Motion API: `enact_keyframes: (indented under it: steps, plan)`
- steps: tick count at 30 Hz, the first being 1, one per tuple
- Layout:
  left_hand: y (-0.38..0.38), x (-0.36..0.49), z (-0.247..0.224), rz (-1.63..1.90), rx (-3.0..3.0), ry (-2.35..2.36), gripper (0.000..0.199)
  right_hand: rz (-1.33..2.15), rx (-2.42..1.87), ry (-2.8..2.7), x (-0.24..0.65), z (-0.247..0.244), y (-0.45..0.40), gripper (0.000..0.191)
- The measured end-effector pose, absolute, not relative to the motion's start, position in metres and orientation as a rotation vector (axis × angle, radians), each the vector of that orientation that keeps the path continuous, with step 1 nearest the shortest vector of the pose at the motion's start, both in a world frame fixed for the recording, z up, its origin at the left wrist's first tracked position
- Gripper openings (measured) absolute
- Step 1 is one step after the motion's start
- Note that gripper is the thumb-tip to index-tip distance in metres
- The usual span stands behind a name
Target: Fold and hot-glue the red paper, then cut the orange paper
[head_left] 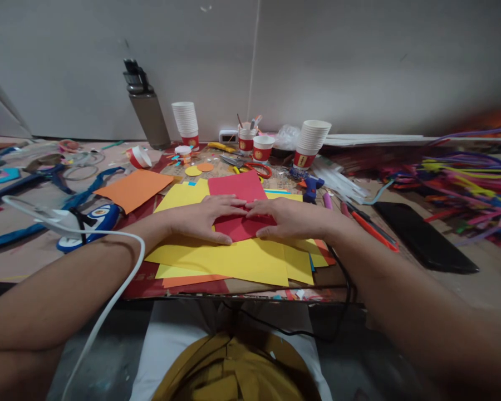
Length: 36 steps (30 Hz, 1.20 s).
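A red sheet of paper point(239, 186) lies on a pile of yellow sheets point(229, 263) near the table's front edge. My left hand point(211, 216) rests flat on the red sheet's left side, fingers stretched toward the middle. From the right, my right hand point(275, 216) lies on the same sheet with its fingers extended. The fingertips of both hands meet or overlap over the red paper. Part of the sheet is hidden under them. An orange sheet point(136, 188) lies left of the pile.
Behind stand cup stacks point(184, 123) point(311, 142), a bottle point(150, 117) and red-handled scissors point(259, 169). A blue glue gun point(312, 188), a black phone point(426, 236) and colourful pipe cleaners point(476, 189) lie right. A white cable point(140, 245) crosses my left forearm.
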<state>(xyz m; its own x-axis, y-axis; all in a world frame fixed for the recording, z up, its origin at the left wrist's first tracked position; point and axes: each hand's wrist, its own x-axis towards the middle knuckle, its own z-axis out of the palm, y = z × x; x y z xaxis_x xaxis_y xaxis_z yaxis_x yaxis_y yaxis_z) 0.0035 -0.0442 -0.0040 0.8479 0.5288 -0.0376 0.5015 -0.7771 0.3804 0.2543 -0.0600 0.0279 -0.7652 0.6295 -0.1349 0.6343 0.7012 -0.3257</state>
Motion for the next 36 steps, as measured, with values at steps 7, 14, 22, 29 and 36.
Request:
enact_keyframes:
  steps: [7,14,22,29,36]
  plan:
    - [-0.0429,0.0023,-0.0054,0.111,2.651,0.753,0.078,-0.510,1.080,2.932,0.2530,0.0239,-0.0602,0.050]
    - [-0.0426,0.0022,-0.0057,0.106,2.639,0.767,0.080,-0.504,1.114,2.921,0.2516,0.0233,-0.0624,0.050]
    - [-0.0436,0.0029,-0.0045,0.117,2.632,0.774,0.079,-0.526,1.120,2.918,0.2490,0.0254,-0.0636,0.048]
    - [-0.0446,0.0041,-0.0040,0.088,2.657,0.792,0.079,-0.539,1.152,2.899,0.2500,0.0256,-0.0639,0.047]
    - [-0.0433,0.0047,-0.0047,0.135,2.628,0.778,0.078,-0.524,1.147,2.907,0.2483,0.0261,-0.0643,0.041]
